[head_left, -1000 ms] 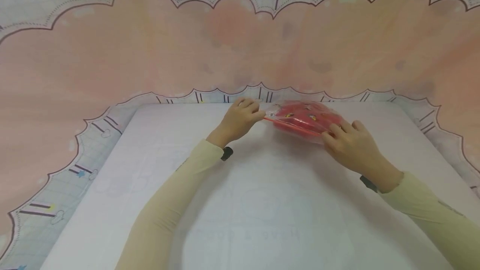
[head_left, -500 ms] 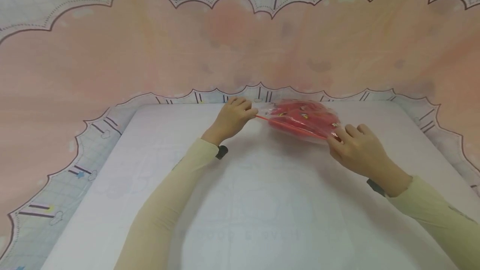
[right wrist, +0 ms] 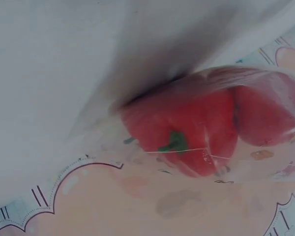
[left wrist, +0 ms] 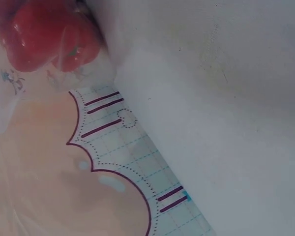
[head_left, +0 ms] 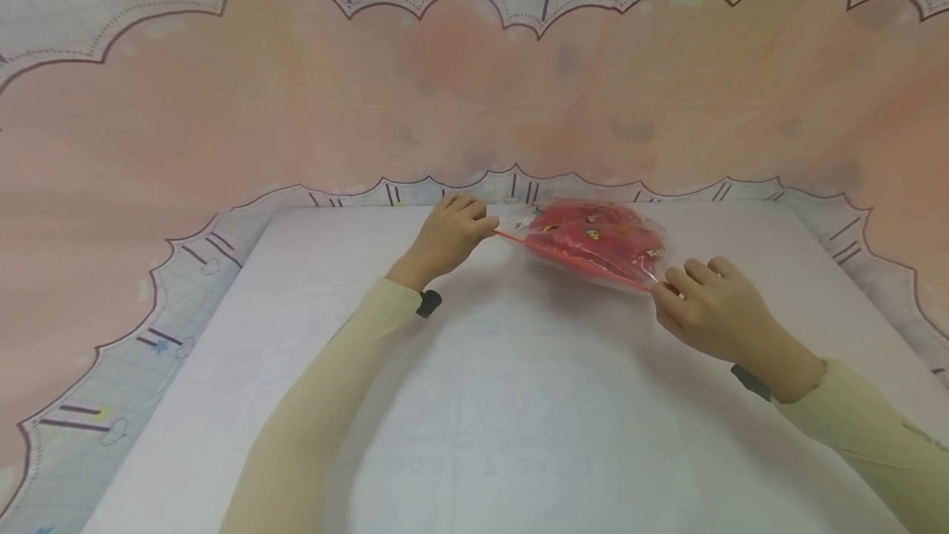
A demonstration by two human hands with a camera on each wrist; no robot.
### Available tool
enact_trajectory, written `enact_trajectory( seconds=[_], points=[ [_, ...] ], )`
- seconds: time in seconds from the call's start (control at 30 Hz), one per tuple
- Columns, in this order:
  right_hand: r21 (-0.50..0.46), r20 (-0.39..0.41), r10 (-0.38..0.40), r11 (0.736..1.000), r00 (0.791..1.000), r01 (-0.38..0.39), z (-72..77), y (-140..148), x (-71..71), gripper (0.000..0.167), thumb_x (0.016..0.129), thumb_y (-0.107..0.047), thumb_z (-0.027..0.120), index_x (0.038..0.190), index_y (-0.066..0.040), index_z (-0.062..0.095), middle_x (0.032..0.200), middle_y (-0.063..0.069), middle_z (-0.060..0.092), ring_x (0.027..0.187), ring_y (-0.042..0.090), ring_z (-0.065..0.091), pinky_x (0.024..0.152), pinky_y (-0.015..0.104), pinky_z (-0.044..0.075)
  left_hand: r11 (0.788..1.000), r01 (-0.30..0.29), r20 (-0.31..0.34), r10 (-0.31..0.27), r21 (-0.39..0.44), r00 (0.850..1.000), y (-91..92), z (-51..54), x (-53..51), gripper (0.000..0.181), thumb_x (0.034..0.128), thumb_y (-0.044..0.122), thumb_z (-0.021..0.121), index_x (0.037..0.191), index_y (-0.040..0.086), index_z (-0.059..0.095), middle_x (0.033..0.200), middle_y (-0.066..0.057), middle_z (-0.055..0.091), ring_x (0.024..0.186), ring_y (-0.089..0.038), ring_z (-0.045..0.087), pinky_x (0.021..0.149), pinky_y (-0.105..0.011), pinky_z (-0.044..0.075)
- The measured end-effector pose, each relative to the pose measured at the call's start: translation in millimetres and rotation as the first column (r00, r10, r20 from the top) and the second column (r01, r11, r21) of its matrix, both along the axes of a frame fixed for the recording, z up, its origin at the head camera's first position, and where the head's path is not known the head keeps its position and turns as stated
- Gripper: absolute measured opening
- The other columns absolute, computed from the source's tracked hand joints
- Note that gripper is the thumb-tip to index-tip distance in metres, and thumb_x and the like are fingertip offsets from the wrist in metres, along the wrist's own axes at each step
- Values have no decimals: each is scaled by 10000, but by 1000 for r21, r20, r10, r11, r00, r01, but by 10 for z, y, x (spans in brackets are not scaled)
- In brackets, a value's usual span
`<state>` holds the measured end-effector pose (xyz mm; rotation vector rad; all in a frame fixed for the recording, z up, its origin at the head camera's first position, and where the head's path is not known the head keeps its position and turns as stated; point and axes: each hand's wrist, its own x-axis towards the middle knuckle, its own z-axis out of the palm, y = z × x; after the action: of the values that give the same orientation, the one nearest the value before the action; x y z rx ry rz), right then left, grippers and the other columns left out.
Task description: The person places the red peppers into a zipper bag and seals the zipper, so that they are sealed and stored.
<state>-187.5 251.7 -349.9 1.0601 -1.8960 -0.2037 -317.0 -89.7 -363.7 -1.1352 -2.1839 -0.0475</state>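
Note:
A clear plastic zip bag [head_left: 593, 241] with small printed figures hangs between my hands over the far part of the table. An orange-red strip [head_left: 511, 236] runs along its near edge. My left hand [head_left: 448, 239] pinches the strip's left end, and my right hand [head_left: 717, 311] pinches the bag's right corner, where the strip ends. Through the plastic, the right wrist view shows a red bell pepper [right wrist: 211, 130] with a green stem and more red shapes beside it. Red peppers [left wrist: 34, 37] also appear in the left wrist view. Neither wrist view shows fingers.
A white tabletop [head_left: 482, 402] lies under both arms. Behind it rises a peach cloth backdrop [head_left: 356, 97] with a scalloped, light-blue patterned border along the table's back and sides.
My left hand has shifted left and my right hand has moved right and nearer to me. The strip between them is stretched wider. The bag has drifted slightly left.

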Motion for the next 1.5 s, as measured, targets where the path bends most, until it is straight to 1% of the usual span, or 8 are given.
enact_trajectory(
  seconds=[0.27,0.43,0.63,0.87,1.07,1.27,1.4,1.5],
  points=[
    [-11,38,9,1000,999,-8,-33,34,-23,336,945,-129,335,669,-18,490,576,104,475,480,242,389,414,332,298,997,50,-85,-55,-59,995,-200,98,436,107,877,72,627,850,163,578,783,-38,581,839,-227,569,799,-381,463],
    [-18,44,41,999,998,-40,-75,26,-75,322,950,-132,345,693,-35,514,606,94,509,504,238,409,435,325,301,991,58,-88,-69,-122,994,-319,118,701,119,837,90,685,878,170,606,802,-33,617,828,-209,573,800,-349,475],
    [-22,26,100,995,995,-99,-175,-85,-215,294,937,-125,357,693,-52,504,621,70,491,514,222,390,443,314,282,987,46,-85,-60,-155,995,-473,64,876,165,798,96,727,858,159,588,788,-26,608,804,-200,566,800,-340,482],
    [5,76,99,995,992,-100,-303,-199,-345,327,951,-142,316,710,-68,524,622,56,508,522,219,434,466,309,320,989,35,-38,-40,-143,998,-602,-40,914,197,770,111,759,850,159,585,776,-29,612,777,-200,558,789,-344,486],
    [81,206,60,994,977,-78,-497,-221,-408,305,929,-136,324,717,-83,538,604,31,492,523,195,415,492,278,277,990,30,104,-16,-136,994,-633,-182,818,144,783,211,750,864,166,641,792,-11,621,801,-194,544,820,-350,470],
    [144,269,-1,989,963,-40,-653,-235,-426,80,797,-98,587,723,-98,556,625,22,500,552,194,435,513,295,290,983,31,244,14,-181,970,-636,-369,683,129,789,221,748,846,180,641,771,16,608,793,-178,536,830,-342,459],
    [221,326,-92,975,941,19,-618,-266,-383,180,713,-134,766,771,-113,597,673,22,561,593,189,469,533,294,327,977,41,255,14,-210,967,-627,-404,656,154,771,222,767,793,180,620,719,34,587,761,-170,538,814,-340,454],
    [257,365,-139,965,921,44,-568,-284,-343,204,717,-187,786,797,-125,609,697,18,582,615,185,483,550,292,345,972,49,241,8,-231,970,-607,-399,658,179,763,225,770,763,174,599,692,41,567,749,-171,540,806,-345,454]
  ],
)
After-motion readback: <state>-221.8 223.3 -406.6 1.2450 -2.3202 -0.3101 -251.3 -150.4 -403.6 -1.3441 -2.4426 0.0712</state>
